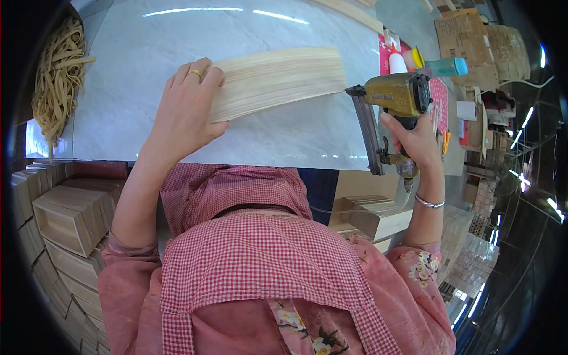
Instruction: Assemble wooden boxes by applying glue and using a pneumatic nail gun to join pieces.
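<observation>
My left hand (188,105) is closed over the left end of a pale wooden board (281,80), thumb along its near edge and fingers across the far side. The board lies on the white marbled tabletop (284,139), slightly tilted up to the right. My right hand (418,141) grips the handle of a brass-coloured pneumatic nail gun (393,94) with a long dark magazine. The gun's nose is close to the board's right end; whether it touches, I cannot tell. A thin air hose trails below the gun.
A heap of pale wooden strips (59,77) stands at the far left. Wooden boxes (74,219) are stacked below the table's left side; more pale wood pieces (378,216) sit below right. Bottles (447,67) stand behind the gun. Cardboard boxes (467,47) are at the back right.
</observation>
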`<state>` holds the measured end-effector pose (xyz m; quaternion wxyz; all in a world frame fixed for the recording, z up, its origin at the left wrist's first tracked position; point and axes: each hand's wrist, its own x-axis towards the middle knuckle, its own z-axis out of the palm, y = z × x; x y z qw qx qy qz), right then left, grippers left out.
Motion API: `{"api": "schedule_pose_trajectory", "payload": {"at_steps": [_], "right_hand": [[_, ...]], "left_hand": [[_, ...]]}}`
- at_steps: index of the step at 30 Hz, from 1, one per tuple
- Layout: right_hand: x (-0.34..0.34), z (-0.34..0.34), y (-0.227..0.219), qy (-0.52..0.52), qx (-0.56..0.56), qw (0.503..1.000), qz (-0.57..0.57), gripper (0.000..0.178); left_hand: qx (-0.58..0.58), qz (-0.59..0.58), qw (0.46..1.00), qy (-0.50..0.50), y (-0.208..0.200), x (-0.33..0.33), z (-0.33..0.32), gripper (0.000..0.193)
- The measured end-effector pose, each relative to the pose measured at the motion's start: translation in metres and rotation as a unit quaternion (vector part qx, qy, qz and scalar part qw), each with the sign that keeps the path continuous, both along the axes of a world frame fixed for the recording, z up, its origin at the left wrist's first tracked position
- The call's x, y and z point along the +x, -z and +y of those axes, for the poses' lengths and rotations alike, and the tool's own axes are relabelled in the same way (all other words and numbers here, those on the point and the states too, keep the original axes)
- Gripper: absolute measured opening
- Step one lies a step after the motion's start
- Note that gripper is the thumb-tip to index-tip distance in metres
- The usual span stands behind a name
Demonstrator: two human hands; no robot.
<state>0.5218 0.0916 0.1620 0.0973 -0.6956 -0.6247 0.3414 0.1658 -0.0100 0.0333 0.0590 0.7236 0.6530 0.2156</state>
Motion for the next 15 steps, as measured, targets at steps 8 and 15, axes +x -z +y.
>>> {"api": "schedule_pose_trajectory", "payload": {"at_steps": [8, 15], "right_hand": [[-0.004, -0.012, 0.005, -0.019, 0.04, 0.999, -0.007, 0.031], [-0.033, -0.031, -0.003, -0.069, 0.015, 0.996, 0.048, 0.027]], "left_hand": [[-0.006, -0.078, 0.997, 0.009, 0.007, 0.0, 0.002, 0.062], [0.009, -0.075, 0.997, -0.019, 0.011, 0.024, 0.004, 0.06]]}}
